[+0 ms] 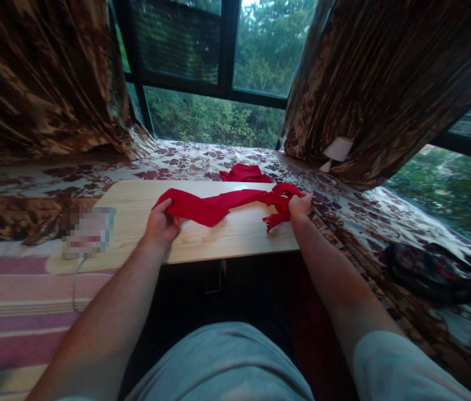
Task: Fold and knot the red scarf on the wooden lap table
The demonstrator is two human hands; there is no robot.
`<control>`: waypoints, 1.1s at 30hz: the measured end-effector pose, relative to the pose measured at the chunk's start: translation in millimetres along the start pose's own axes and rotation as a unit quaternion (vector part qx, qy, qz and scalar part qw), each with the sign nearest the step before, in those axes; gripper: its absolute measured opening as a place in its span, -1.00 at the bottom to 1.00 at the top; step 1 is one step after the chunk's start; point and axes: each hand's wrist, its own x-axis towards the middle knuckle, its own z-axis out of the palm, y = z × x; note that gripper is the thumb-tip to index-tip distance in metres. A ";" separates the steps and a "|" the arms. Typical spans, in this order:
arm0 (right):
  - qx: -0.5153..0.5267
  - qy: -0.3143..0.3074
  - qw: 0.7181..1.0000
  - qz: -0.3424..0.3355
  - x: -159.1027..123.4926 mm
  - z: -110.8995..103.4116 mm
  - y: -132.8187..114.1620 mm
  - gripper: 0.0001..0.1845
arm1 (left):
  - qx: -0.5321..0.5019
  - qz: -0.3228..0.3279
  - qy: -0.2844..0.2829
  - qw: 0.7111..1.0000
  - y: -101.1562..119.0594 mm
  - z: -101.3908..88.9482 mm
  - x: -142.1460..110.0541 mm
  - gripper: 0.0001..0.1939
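Observation:
A red scarf (202,207) with a fringed end stretches across the light wooden table (135,239) between my two hands. My left hand (163,223) grips a folded part of it, thumb on top and fingers underneath. At the table's right end, my right hand (300,205) is closed on the scarf near the bunched, fringed end, and the fringe hangs toward the table. Between the hands the cloth narrows and looks twisted. Another heap of red cloth (247,173) lies just past the table's far edge; whether it joins the scarf I cannot tell.
A blurred-out flat item (88,233) with a cable lies at the table's left. Beyond the table runs a floral-covered ledge (185,159) below the window. A small white lamp (338,149) stands at the right, a dark bag (431,273) nearer me. Striped bedding (13,312) is at the left.

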 end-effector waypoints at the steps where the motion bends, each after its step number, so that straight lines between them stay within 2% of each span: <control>1: -0.014 0.016 0.999 0.035 1.3 -3.5 0.0 -0.41 | 0.010 0.004 -0.005 1.000 -1.1 1.0 -1.6 -0.81; 3: -0.049 0.022 0.997 0.051 -1.7 -10.4 -1.9 -0.30 | 0.048 0.006 -0.003 0.999 -5.7 2.7 -4.5 -0.82; 4: -0.076 0.005 0.997 0.021 -5.3 -13.5 -3.2 -0.26 | 0.076 0.003 0.001 0.997 -9.0 3.2 -5.8 -0.81; 6: -0.145 -0.063 0.986 -0.050 -14.5 -17.8 -5.5 -0.15 | 0.141 -0.011 -0.002 0.990 -16.6 3.5 -7.8 -0.79; 8: -0.213 -0.157 0.959 -0.100 -23.2 -19.5 -6.7 -0.04 | 0.188 -0.018 -0.025 0.982 -23.2 3.7 -9.5 -0.73; 9: -0.237 -0.196 0.944 -0.116 -26.5 -19.6 -6.9 -0.02 | 0.199 -0.018 -0.036 0.979 -25.1 4.1 -10.2 -0.71; 11: -0.265 -0.241 0.924 -0.130 -29.6 -19.2 -6.8 -0.12 | 0.185 -0.018 -0.048 0.981 -24.6 5.4 -11.1 -0.70; 13: -0.275 -0.238 0.923 -0.128 -28.1 -19.5 -6.2 -0.33 | 0.134 -0.023 -0.048 0.990 -17.5 5.8 -10.5 -0.74; 15: -0.282 -0.208 0.929 -0.116 -23.0 -21.9 -4.8 -0.50 | 0.062 0.003 -0.036 0.997 -5.5 2.6 -7.3 -0.77; 19: -0.330 -0.148 0.927 -0.098 -7.6 -32.6 1.6 -0.59 | -0.070 0.121 0.023 0.990 17.1 -14.8 4.7 -0.64; 21: -0.354 -0.127 0.921 -0.101 -0.6 -39.2 5.4 -0.61 | -0.100 0.138 0.044 0.984 21.3 -22.9 10.3 -0.57; 24: -0.371 -0.120 0.912 -0.130 5.2 -46.6 9.2 -0.62 | -0.094 0.128 0.071 0.985 19.4 -26.4 14.1 -0.52; 27: -0.385 -0.145 0.894 -0.176 2.8 -47.7 8.6 -0.58 | -0.068 0.119 0.097 0.986 15.8 -22.1 13.2 -0.58; 31: -0.418 -0.159 0.859 -0.250 -13.2 -37.7 -3.1 -0.32 | -0.025 0.111 0.118 0.986 15.3 -16.3 10.0 -0.74; 33: -0.397 -0.162 0.854 -0.295 -25.7 -28.2 -13.6 -0.33 | -0.013 0.111 0.124 0.986 15.6 -14.8 9.0 -0.78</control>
